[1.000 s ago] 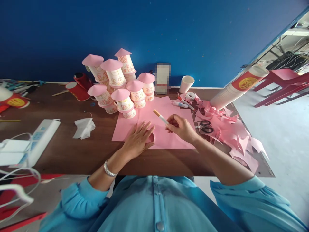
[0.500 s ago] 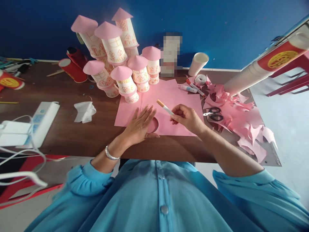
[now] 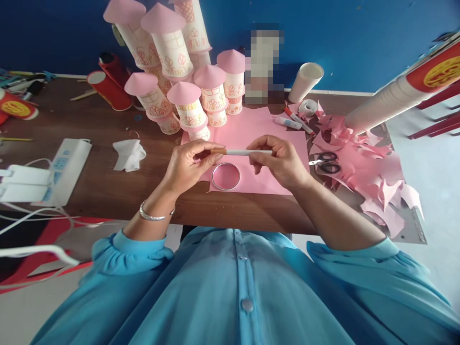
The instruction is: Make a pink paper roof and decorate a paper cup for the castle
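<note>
A white pen with an orange cap is held level above the pink paper sheet. My left hand pinches its orange cap end. My right hand grips the white barrel at the other end. Just below the pen, a clear round lid lies on the pink sheet near the table's front edge. Both hands hover over the sheet, apart from the lid.
Paper-cup towers with pink cone roofs stand behind the sheet. Scissors lie on pink paper scraps at right, by a cup stack. A tissue, power strip and red cups sit left.
My left hand lifted off the sheet, uncovering the round lid, and took the pen's orange end. The pen swung from tilted to level. The view tipped downward.
</note>
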`<state>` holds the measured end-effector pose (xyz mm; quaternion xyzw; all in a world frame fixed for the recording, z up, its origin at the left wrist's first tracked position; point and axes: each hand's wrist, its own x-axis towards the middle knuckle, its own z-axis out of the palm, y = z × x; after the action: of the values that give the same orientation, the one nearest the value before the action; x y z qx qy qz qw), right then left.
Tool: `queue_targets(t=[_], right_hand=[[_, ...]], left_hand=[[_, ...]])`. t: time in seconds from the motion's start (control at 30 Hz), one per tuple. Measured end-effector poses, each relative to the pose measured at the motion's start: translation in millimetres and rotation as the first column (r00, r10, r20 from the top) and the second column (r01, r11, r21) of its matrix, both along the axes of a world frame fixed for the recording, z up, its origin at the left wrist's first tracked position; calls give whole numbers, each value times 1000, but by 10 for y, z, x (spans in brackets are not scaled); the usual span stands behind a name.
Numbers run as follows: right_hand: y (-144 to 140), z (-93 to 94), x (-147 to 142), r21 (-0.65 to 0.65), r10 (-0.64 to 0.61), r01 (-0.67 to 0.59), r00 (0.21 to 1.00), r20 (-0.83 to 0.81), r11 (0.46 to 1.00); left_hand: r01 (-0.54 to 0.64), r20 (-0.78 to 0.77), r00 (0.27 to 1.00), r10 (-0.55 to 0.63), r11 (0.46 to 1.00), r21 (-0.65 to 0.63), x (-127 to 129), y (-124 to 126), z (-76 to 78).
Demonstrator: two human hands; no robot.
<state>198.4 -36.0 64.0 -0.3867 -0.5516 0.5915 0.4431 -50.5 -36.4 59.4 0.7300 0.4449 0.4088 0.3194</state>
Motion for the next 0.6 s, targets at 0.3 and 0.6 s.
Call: queue_targets(t=[0.3,0.6], right_hand=[[-32,-93,-174,-72,-83,67,963,-255,995],[-84,-142,-289,-43,-171,165,949,-266,985]], left_hand=[[30,-136,991,-15,994,104,-91,-23,-9],[64,-160,986,-50,995,82,-143,-17,44]])
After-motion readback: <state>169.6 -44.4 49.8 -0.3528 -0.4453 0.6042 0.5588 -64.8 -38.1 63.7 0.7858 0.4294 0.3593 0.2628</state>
